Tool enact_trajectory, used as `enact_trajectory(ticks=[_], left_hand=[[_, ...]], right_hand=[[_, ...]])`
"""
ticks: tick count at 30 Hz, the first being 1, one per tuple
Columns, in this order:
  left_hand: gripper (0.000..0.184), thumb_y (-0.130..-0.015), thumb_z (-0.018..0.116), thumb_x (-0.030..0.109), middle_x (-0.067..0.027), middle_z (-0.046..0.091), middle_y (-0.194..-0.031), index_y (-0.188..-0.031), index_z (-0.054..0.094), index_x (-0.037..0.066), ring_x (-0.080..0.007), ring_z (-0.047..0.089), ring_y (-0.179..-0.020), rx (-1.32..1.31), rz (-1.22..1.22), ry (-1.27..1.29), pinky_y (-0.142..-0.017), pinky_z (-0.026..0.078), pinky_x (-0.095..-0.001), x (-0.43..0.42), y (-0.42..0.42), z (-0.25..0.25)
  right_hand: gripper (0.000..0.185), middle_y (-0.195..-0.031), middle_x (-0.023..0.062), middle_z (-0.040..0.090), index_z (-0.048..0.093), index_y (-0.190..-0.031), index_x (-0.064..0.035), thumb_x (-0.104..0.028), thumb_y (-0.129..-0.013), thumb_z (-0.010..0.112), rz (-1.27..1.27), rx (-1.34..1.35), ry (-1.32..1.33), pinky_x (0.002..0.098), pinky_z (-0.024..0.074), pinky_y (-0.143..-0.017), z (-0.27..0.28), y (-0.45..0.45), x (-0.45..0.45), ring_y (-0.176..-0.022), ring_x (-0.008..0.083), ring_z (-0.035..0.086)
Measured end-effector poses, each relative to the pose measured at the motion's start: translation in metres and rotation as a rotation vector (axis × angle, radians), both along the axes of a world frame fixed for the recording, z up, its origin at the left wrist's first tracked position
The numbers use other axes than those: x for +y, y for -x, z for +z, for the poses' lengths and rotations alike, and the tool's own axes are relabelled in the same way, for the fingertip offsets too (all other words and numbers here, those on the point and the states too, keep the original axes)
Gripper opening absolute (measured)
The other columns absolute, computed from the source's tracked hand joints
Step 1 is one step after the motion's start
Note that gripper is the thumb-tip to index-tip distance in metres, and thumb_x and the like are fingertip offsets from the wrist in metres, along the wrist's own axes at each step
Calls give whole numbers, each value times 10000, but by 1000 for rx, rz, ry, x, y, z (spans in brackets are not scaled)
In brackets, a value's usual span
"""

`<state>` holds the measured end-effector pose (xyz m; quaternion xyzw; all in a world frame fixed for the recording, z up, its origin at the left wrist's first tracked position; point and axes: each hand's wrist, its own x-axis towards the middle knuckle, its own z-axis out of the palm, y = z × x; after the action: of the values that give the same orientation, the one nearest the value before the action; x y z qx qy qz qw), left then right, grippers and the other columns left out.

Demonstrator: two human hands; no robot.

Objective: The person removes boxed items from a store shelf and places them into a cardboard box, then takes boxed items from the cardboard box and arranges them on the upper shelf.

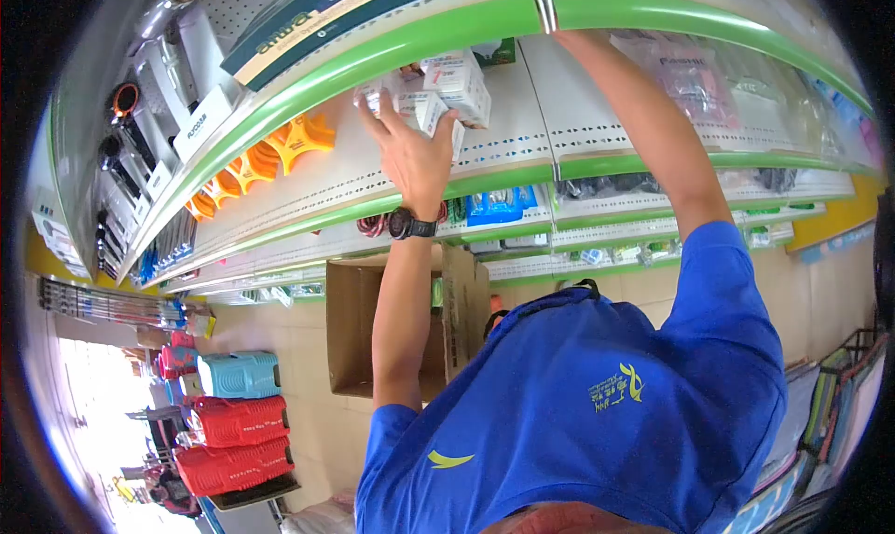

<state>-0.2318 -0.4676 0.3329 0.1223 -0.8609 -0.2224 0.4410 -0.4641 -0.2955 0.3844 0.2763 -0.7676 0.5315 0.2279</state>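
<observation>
My left hand (415,161), with a black watch (411,224) on the wrist, reaches onto a shelf below a green-edged upper shelf. Its fingers and thumb are spread around small white boxes (432,111), touching them; the grip is partly hidden by the hand itself. Against these stands another white box (459,85) with red and dark print, just beyond the thumb. My right arm (653,124) stretches up behind the green edge of the upper shelf, which hides the right hand and whatever it touches.
Orange plastic items (303,141) line the shelf to the left, and clear-bagged pink goods (695,87) lie to the right. An open cardboard carton (354,329) stands on the floor below. Red cases (238,445) and a light-blue case (240,376) sit at the lower left.
</observation>
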Motion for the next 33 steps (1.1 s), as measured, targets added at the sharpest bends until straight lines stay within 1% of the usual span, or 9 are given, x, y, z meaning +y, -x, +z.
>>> enact_trajectory(ticks=[3,6,12,18,22,24,26,29,33], left_hand=[[1008,-655,917,321,-332,188,-1564,-1459,391,18,-499,441,-1318,158,-19,148,-908,537,-510,10,0,3],[1005,-646,921,299,-341,168,-1560,-1461,399,27,-503,370,-1364,59,43,243,-938,528,-512,20,3,9],[955,-665,910,281,-318,171,-1565,-1446,419,34,-487,370,-1360,100,17,185,-953,516,-512,16,20,3],[1017,-666,915,340,-340,201,-1561,-1465,376,15,-510,324,-1403,167,-100,113,-989,485,-522,12,23,-1],[1066,-683,898,425,-371,201,-1555,-1466,340,-32,-520,280,-1430,152,-88,128,-1104,364,-541,14,14,-4],[1068,-706,879,459,-381,193,-1554,-1462,330,-57,-516,280,-1432,203,-90,152,-1151,294,-545,11,8,-7],[1058,-725,864,472,-382,199,-1555,-1462,327,-64,-508,276,-1438,307,-196,178,-1163,267,-546,12,-6,-3],[1021,-741,859,450,-358,253,-1553,-1456,343,-65,-495,305,-1433,337,-401,212,-1154,292,-538,21,-40,13],[1066,-680,889,473,-297,321,-1553,-1468,378,-30,-451,340,-1435,125,-723,90,-1163,302,-518,54,-84,47]], right_hand=[[658,-1276,227,613,567,-1313,44,-349,-830,777,14,-9,24,398,460,-1001,0,-2,3,-1170,301,596],[653,-1276,226,613,566,-1314,44,-345,-833,774,34,-21,53,397,461,-1000,-1,-7,3,-1168,300,597],[645,-1275,225,612,564,-1316,44,-338,-838,769,65,-49,158,395,461,-998,2,-26,15,-1163,296,599],[636,-1275,223,612,563,-1317,45,-330,-844,763,82,-75,353,393,461,-997,2,-67,50,-1158,292,601],[631,-1274,222,611,561,-1318,45,-325,-847,760,30,-119,451,391,462,-996,-5,-111,92,-1155,290,603],[747,-1295,202,608,550,-1345,67,-313,-766,830,-27,-218,484,361,462,-1007,-5,-131,120,-1163,259,597],[825,-1306,181,602,544,-1344,84,-289,-696,892,-86,-397,595,348,463,-997,-7,-159,143,-1197,240,571],[948,-1339,192,576,484,-1416,75,-288,-651,909,-15,-309,645,360,459,-1018,-23,-183,167,-1225,266,559],[1083,-1408,160,527,437,-1482,13,-284,-571,942,214,-198,233,372,413,-1078,-25,-222,182,-1281,278,520]])
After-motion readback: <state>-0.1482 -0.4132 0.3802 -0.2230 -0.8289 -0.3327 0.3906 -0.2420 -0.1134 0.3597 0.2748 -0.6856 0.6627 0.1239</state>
